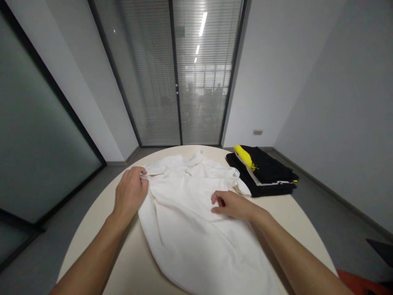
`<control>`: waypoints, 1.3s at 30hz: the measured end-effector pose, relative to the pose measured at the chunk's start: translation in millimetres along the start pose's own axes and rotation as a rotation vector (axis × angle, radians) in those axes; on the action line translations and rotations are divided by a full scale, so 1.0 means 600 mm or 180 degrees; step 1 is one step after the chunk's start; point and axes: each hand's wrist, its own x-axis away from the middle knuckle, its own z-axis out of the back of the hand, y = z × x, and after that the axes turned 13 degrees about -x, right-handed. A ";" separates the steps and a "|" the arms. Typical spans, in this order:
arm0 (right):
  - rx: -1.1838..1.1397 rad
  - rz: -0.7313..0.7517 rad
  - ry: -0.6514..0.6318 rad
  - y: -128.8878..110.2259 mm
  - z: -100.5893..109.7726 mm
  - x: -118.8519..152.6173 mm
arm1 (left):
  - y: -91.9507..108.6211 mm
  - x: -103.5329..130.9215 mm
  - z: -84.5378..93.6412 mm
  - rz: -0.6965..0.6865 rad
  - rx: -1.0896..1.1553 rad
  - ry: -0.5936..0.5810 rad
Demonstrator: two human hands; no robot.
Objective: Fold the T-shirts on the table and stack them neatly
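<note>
A white shirt (pixel 196 229) lies spread and wrinkled over the table, its bunched collar end at the far side and its long body running to the near edge. At the shirt's left edge, my left hand (pixel 132 188) is closed, thumb and fingers pinching the cloth. My right hand (pixel 230 204) is over the right part of the shirt, fingers curled with a gap between thumb and fingertips and nothing visible in them. Whether its fingertips touch the cloth, I cannot tell.
A stack of folded black clothes (pixel 267 168) with yellow and white parts sits at the round table's (pixel 294 217) back right. Beyond the table are a glass door with blinds (pixel 202 110) and grey walls. Something red (pixel 359 282) shows at the lower right.
</note>
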 end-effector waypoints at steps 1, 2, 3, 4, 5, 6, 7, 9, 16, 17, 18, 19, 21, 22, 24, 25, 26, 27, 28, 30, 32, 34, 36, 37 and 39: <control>-0.0005 0.0010 0.0004 0.001 0.000 0.000 | -0.001 0.000 0.000 0.0000 0.0074 0.0252; -0.0012 0.0013 0.0000 0.002 0.000 0.000 | -0.001 0.000 -0.001 0.0000 0.0141 0.0477; -0.0018 0.0013 -0.0006 0.003 0.000 0.000 | -0.001 0.001 -0.001 -0.0005 0.0206 0.0669; -0.0019 0.0011 -0.0009 0.003 0.000 0.000 | 0.000 0.002 0.000 -0.0016 0.0289 0.0826; -0.0021 0.0003 -0.0008 0.003 0.000 0.000 | 0.001 0.004 0.000 -0.0035 0.0398 0.0940; -0.0024 -0.0007 -0.0009 0.003 0.000 0.000 | 0.004 0.005 0.000 -0.0052 0.0528 0.1003; -0.0026 -0.0014 -0.0011 0.003 0.000 0.000 | 0.006 0.006 0.001 -0.0052 0.0651 0.1009; -0.0027 -0.0019 -0.0013 0.002 0.000 0.000 | 0.010 0.009 0.001 0.0016 0.0795 0.0899; 0.0022 -0.0014 0.0009 0.002 0.000 -0.001 | 0.011 0.004 0.004 -0.0089 0.1095 0.1328; 0.0019 -0.0016 0.0007 0.002 0.001 -0.001 | 0.012 0.004 0.006 -0.0187 0.1172 0.1497; 0.0016 -0.0014 0.0005 0.001 0.001 -0.001 | 0.014 0.004 0.009 -0.0291 0.1239 0.1646; 0.0013 -0.0012 0.0005 0.000 0.001 -0.001 | 0.017 0.005 0.012 -0.0395 0.1299 0.1770; 0.0002 -0.0009 0.0006 -0.002 0.001 -0.001 | 0.023 0.009 0.017 -0.0628 0.1399 0.1908; 0.0000 -0.0005 0.0007 -0.002 0.001 -0.001 | 0.027 0.011 0.019 -0.0761 0.1445 0.1896; -0.0008 -0.0005 0.0005 -0.001 0.001 -0.001 | 0.036 0.017 0.020 -0.1070 0.1461 0.1592; -0.0008 -0.0011 0.0007 -0.001 0.001 -0.001 | 0.039 0.020 0.019 -0.1211 0.1415 0.1308; -0.0002 -0.0017 0.0010 0.000 0.001 -0.001 | 0.043 0.022 0.017 -0.1293 0.1324 0.0976; 0.0003 -0.0025 0.0014 0.001 0.001 0.000 | 0.046 0.024 0.015 -0.1292 0.1182 0.0626; 0.0008 -0.0028 0.0018 0.001 0.001 0.000 | 0.048 0.026 0.012 -0.1217 0.1001 0.0279; 0.0011 -0.0015 0.0023 0.003 0.001 0.000 | 0.051 0.028 0.007 -0.0925 0.0578 -0.0378; 0.0003 0.0001 0.0018 0.004 0.001 0.000 | 0.053 0.029 0.003 -0.0664 0.0175 -0.0976; 0.0005 -0.0008 0.0010 0.004 0.002 0.000 | 0.053 0.029 0.002 -0.0563 -0.0139 -0.1442; 0.0003 -0.0013 0.0005 0.005 0.001 0.000 | 0.052 0.029 0.004 -0.0515 -0.0437 -0.1745; 0.0001 -0.0014 0.0002 0.005 0.001 -0.001 | 0.051 0.028 0.005 -0.0465 -0.0585 -0.1853; -0.0006 -0.0010 0.0004 0.005 0.001 -0.001 | 0.048 0.026 0.008 -0.0280 -0.0821 -0.2036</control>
